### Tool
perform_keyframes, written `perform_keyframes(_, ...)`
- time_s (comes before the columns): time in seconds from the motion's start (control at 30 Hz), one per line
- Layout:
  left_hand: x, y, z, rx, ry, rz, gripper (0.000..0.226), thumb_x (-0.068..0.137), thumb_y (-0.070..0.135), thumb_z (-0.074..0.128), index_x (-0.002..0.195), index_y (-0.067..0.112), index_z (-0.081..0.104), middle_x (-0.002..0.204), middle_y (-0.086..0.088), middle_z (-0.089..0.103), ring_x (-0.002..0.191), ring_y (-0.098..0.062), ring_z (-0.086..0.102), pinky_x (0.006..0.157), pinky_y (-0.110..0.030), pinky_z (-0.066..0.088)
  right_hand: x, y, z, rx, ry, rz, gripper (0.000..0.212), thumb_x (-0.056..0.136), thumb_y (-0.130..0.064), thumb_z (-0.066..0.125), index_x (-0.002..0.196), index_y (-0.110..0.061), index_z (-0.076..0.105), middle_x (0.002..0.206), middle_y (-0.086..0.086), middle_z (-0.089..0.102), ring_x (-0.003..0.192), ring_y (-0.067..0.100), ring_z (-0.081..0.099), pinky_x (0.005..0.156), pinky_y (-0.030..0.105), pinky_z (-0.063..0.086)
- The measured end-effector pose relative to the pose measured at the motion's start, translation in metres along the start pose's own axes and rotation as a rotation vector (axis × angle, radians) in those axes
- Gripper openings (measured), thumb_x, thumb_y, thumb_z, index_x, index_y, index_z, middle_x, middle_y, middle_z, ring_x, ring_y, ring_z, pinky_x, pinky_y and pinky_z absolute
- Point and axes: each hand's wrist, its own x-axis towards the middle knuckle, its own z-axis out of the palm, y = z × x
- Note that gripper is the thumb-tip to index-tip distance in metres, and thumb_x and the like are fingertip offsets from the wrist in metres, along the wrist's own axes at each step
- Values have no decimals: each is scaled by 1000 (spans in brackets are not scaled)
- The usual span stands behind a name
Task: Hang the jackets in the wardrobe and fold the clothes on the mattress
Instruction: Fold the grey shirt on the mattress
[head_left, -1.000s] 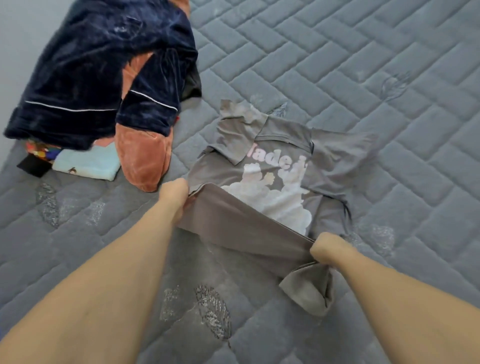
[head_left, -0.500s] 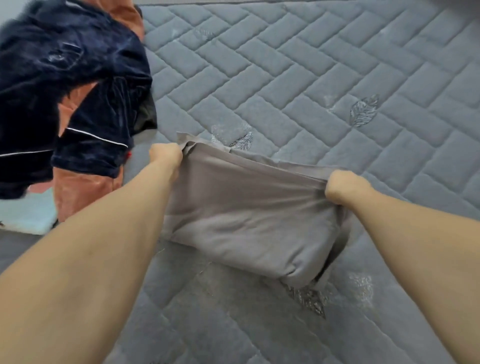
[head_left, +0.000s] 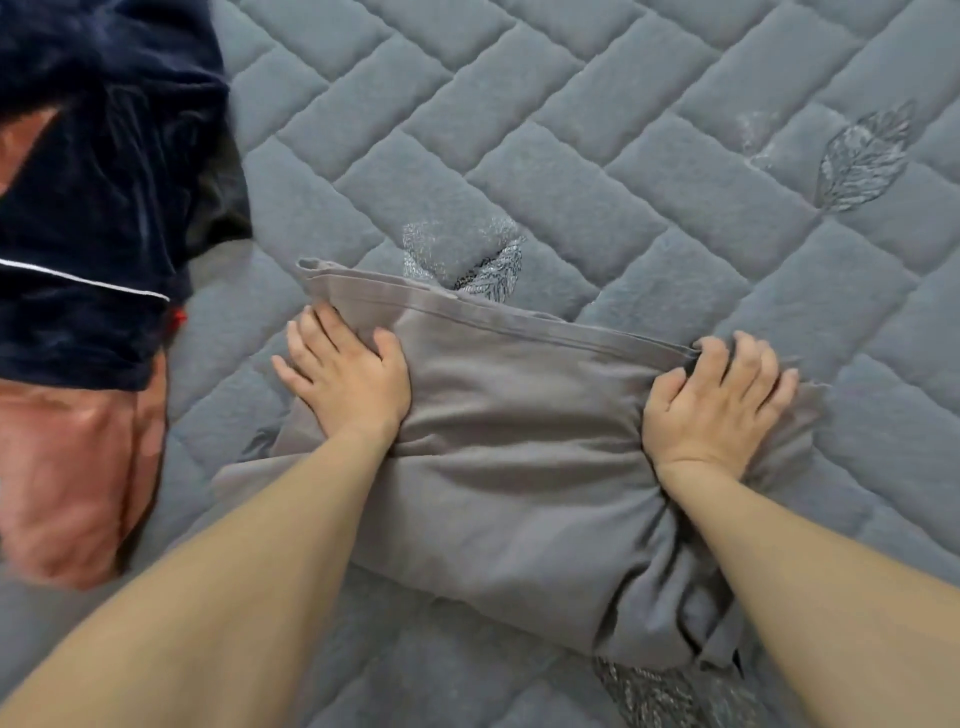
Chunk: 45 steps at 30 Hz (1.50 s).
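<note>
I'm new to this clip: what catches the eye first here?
Two bare hands, the left hand and right hand, press flat on a folded grey shirt at the centre of the quilted grey mattress. At far left lies a heap of dark blue velvet clothes over an orange garment.

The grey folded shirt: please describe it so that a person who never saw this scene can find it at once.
On the grey quilted mattress, look at the middle, where the left hand and the right hand press flat. Under both palms lies the plain grey folded cotton shirt, its stitched hem on the far side. Unlike the dark navy velvet garment and the rust-orange one heaped at the left, it is smooth and folded.
</note>
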Motion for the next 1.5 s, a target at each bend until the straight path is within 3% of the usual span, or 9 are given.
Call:
perform_keyframes(0.7,18,7,-10,70,-68,2,74,91,45,29,154,6,21,160,-14,21,148,-31,13,117,-63,2,2,2,-1,36,-3,-27,43,85,-33,42,122,-15,53,144,12,43,141,33,30,118,56,8)
perform_keyframes(0.87,-57,-23,-52,11,30,356,69,91,37,42,152,9,24,153,-18,29,141,-37,25,118,-59,2,-13,24,-33,393,-138,-200,57,93,-35,45,146,-16,36,157,9,25,147,24,18,119,51,-5)
perform_keyframes(0.93,-119,-33,-70,-67,17,565,63,87,33,48,144,10,38,143,-18,39,129,-39,38,114,-56,18,-46,46,-63,573,-61,-108,52,90,-34,51,137,-12,45,145,13,39,137,25,33,116,45,12)
perform_keyframes(1.0,-176,-40,-82,-131,-88,833,54,82,27,52,132,8,49,133,-18,47,117,-40,48,104,-50,34,-93,74,-90,678,-19,71,44,85,-40,52,113,-6,54,114,14,53,114,30,46,98,41,33)
perform_keyframes(1.07,-215,-42,-85,-93,-215,998,50,76,26,52,123,9,53,128,-17,49,112,-40,52,97,-49,41,-141,100,-106,679,-230,159,43,85,-49,51,98,-8,54,95,7,52,100,32,50,87,37,36)
perform_keyframes(1.13,-234,-37,-87,-27,-308,974,50,72,30,50,119,11,51,131,-16,47,112,-38,52,95,-50,43,-175,115,-111,586,-493,110,38,86,-52,59,90,-15,52,89,0,52,93,29,54,83,39,39)
perform_keyframes(1.2,-241,-31,-88,25,-326,914,48,72,32,48,115,13,49,133,-15,45,114,-37,51,92,-52,45,-191,116,-112,534,-547,24,37,83,-50,66,90,-18,49,91,-1,51,91,25,53,82,40,41)
perform_keyframes(1.33,-247,-28,-85,197,-317,886,35,74,28,55,105,13,52,125,-14,50,111,-36,52,83,-51,47,-196,94,-116,471,-466,130,37,84,-38,69,105,-13,53,110,9,50,102,33,51,86,42,41)
perform_keyframes(1.5,-254,-21,-85,295,-368,817,26,89,22,51,113,14,51,129,-11,44,117,-33,46,83,-50,46,-198,85,-119,472,-264,52,9,78,-9,61,83,-6,69,101,10,55,92,34,49,77,38,36)
